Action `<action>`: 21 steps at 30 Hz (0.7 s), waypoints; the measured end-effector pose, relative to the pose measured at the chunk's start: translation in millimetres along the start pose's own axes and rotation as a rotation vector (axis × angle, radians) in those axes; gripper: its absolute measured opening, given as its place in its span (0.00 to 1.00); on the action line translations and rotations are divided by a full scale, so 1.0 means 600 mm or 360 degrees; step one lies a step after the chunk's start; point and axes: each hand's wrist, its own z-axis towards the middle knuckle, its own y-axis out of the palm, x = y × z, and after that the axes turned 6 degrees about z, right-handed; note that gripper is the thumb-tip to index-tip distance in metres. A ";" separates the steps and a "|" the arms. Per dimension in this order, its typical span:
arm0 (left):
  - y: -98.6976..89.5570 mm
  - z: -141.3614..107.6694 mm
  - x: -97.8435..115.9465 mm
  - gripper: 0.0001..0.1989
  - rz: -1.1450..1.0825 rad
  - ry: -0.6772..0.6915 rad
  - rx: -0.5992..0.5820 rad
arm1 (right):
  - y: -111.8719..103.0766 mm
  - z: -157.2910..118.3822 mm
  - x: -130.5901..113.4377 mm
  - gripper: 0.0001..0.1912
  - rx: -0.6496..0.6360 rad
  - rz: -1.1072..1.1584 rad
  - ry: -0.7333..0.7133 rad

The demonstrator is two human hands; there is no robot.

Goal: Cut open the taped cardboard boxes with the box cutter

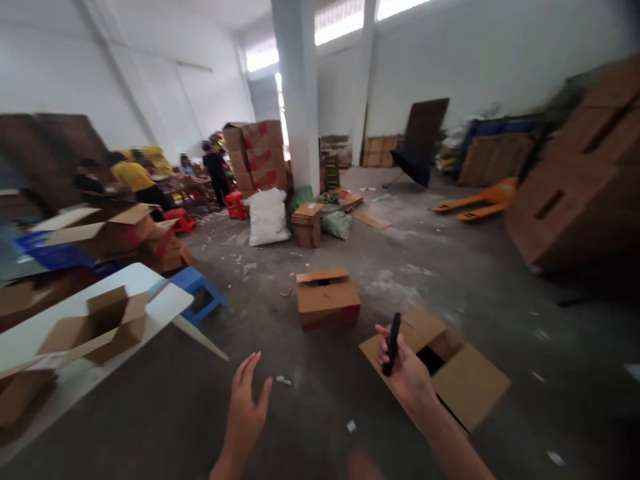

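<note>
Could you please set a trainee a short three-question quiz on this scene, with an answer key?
1. Multiple choice: what colour is the handheld object in the right hand? (a) yellow (b) black (c) white
2. True or false: the left hand is empty.
3. Fill in the blank: the open carton nearest the right hand stands on the ____.

Key: 1. b, black. 2. True. 3. Floor.

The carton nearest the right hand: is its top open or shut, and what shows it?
Open: the carton has its flaps spread outward, and its dark inside shows between them.
</note>
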 end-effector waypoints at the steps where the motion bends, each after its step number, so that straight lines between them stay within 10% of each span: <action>1: 0.024 0.052 -0.004 0.23 -0.0032 0.0006 -0.0070 | -0.001 0.032 0.003 0.26 0.0060 0.0053 0.0007; 7: 0.210 0.291 -0.103 0.23 -0.0070 0.0011 -0.0570 | 0.005 0.284 0.052 0.19 0.0347 0.0124 0.0007; 14: 0.386 0.488 -0.323 0.25 0.0029 -0.0218 -0.1100 | 0.164 0.592 0.090 0.24 0.0295 -0.0044 0.0018; 21: 0.572 0.762 -0.441 0.18 0.0506 -0.0222 -0.1584 | 0.248 0.824 0.114 0.28 0.0490 -0.0316 -0.0302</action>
